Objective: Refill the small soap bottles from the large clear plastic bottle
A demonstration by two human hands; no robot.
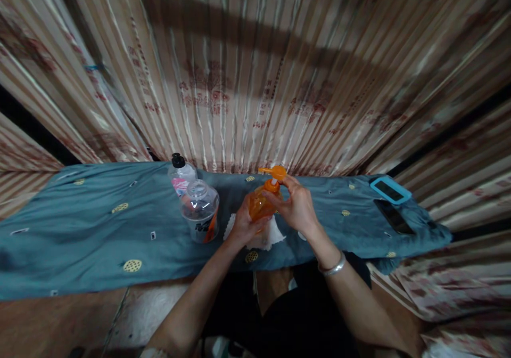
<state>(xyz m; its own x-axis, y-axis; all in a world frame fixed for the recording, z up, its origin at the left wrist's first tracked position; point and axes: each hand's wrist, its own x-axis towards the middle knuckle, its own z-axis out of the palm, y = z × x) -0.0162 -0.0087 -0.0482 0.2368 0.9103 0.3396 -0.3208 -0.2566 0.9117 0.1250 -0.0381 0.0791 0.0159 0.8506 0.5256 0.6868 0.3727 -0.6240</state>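
Striped curtain behind a teal cloth-covered table [99, 230]. Left hand [244, 224] wraps the translucent orange pump bottle [261, 201] at table centre; right hand [297, 206] curls around its neck, seemingly over white tissue [271, 236].

Both forearms are bare, with no sleeves reaching the wrists. The right hand [297, 206] has 1 plain silver bangle [332, 267] around its wrist, smooth and rounded, catching a little light. The left hand [243, 225] wears nothing at its wrist and no rings show on its fingers. Lower down, dark black clothing [295, 315] covers the lap.
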